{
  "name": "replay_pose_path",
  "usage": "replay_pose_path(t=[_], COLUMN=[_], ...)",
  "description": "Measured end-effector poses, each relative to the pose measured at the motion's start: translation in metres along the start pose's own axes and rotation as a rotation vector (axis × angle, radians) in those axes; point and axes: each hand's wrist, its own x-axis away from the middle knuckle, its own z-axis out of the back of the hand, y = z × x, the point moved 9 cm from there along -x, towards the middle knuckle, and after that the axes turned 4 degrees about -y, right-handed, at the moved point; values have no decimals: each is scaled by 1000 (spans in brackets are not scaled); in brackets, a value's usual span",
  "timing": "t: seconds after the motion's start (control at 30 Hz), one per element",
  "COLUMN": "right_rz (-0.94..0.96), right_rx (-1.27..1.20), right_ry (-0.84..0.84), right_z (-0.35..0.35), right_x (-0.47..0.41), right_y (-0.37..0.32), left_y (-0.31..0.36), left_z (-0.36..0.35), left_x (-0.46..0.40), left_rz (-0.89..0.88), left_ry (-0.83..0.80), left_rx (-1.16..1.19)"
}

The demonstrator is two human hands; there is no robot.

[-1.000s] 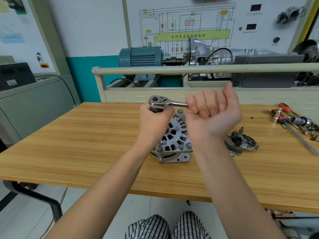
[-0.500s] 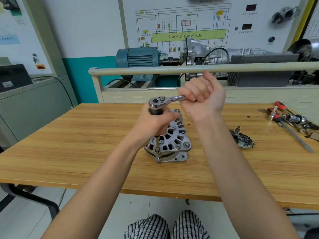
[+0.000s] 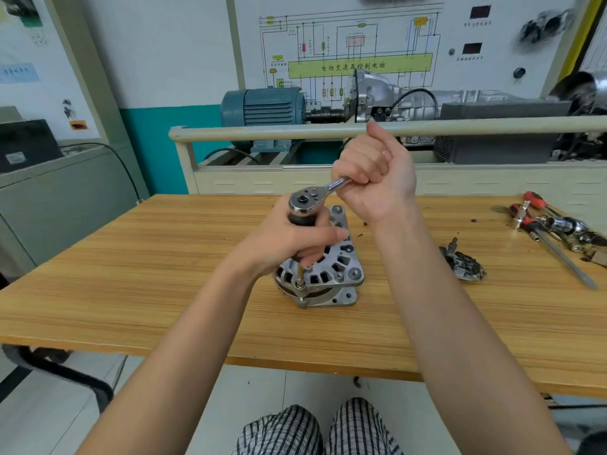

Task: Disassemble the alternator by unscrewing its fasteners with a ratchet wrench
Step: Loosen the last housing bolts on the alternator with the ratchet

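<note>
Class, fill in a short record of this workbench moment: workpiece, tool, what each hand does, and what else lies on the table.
workpiece: alternator, upright on the wooden table
tool: ratchet wrench, extension down to a fastener at the housing edge
left hand: grips the black extension under the ratchet head
right hand: grips the ratchet handle
also on table: removed dark part; screwdrivers and sockets

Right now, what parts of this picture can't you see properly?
Head view only:
- Silver ratchet wrench: handle hidden inside the right hand.
- Black extension grip: mostly covered by the left hand.
- Grey metal alternator: far side hidden behind the left hand.
- Red-handled screwdrivers: blurred, pile cut off by right edge.
</note>
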Motion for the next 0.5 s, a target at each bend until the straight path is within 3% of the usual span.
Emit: replay_pose_path(t=[0.07, 0.23, 0.3, 0.4, 0.5], right_rz=[82, 575, 659, 528, 154], right_rx=[32, 350, 427, 398, 139], right_ry=[31, -98, -229, -166, -49], right_z=[3, -10, -21, -19, -3], right_x=[3, 59, 75, 57, 15], right_y=[-6, -10, 0, -8, -5], left_y=[-6, -16, -16, -12, -2], left_z=[6, 40, 37, 38, 17], left_x=[-5, 16, 24, 17, 3], left_rz=[45, -6, -48, -57, -58], left_ry=[64, 800, 883, 664, 127], left_rx=[99, 61, 62, 7, -12])
